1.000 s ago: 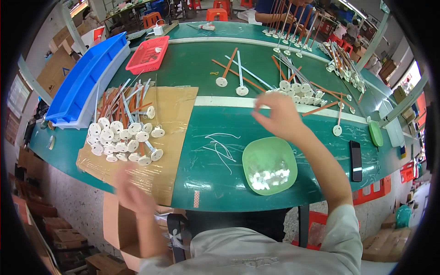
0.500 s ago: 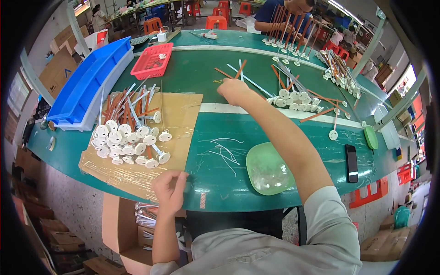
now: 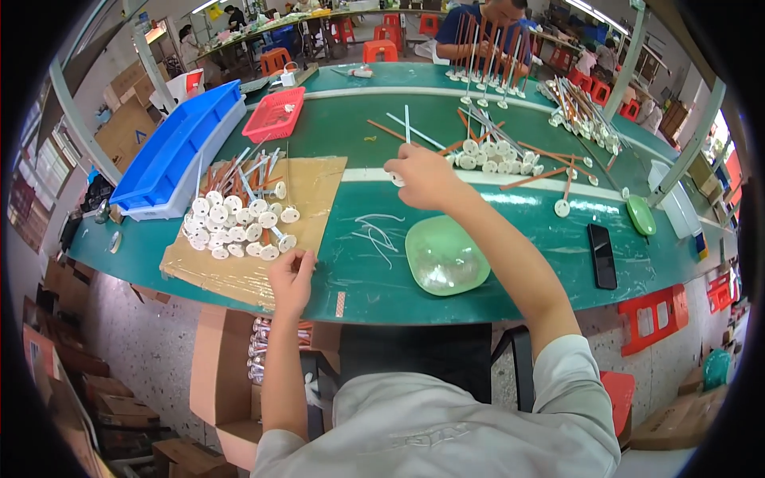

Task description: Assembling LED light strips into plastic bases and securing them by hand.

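My right hand (image 3: 422,177) is closed over the middle of the table, pinching a white disc (image 3: 396,179) that shows below its fingertips. A pale strip (image 3: 407,123) rises just beyond the knuckles; whether it joins the disc is hidden. My left hand (image 3: 292,279) is at the table's near edge, beside the cardboard sheet (image 3: 325,187), thumb against curled fingers; anything inside is hidden. On the cardboard lies a heap of disc-ended sticks (image 3: 231,223) with brown and pale shafts. A second pile of disc-ended sticks (image 3: 490,155) lies to the right of my right hand.
A green bowl (image 3: 448,255) stands below my right forearm, with white ties (image 3: 374,233) beside it. A phone (image 3: 602,255) lies at right. Blue tray (image 3: 171,155) and red basket (image 3: 273,114) sit at left. Across the table, a person (image 3: 486,40) sits behind upright sticks.
My right hand has drawn back toward me from the loose strips, and a white disc now shows under its fingers. The left hand's fingers have closed together more. The view has shifted.
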The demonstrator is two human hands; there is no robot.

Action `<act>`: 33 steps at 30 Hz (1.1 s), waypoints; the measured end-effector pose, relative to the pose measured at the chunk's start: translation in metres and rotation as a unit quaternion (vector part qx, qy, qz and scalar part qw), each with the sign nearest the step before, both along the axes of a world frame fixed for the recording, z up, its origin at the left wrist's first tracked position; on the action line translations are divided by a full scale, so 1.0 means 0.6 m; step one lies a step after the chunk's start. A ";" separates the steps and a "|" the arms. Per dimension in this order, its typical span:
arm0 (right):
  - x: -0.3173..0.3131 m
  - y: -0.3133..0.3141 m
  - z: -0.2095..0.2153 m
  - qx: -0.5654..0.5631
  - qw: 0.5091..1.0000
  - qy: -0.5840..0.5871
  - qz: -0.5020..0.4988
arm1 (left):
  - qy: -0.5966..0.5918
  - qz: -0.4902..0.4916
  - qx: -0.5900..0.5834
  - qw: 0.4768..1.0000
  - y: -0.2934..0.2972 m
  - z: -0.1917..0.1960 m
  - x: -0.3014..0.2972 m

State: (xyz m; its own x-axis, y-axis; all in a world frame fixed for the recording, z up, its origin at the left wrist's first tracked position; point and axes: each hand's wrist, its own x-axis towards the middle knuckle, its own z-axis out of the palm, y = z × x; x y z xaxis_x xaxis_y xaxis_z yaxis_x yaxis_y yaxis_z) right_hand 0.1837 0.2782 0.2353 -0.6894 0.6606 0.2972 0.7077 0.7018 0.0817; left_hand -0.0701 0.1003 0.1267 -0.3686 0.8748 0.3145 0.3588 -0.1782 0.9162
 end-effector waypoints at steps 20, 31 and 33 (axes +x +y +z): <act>0.112 -0.416 -0.132 -0.025 0.796 0.576 0.186 | -0.461 -0.440 -0.019 0.771 -0.189 0.037 0.261; 0.133 -0.412 -0.135 -0.058 0.812 0.522 0.255 | -0.445 -0.418 -0.067 0.789 -0.193 0.017 0.250; 0.138 -0.413 -0.130 -0.091 0.803 0.527 0.263 | -0.446 -0.419 -0.080 0.787 -0.190 0.016 0.249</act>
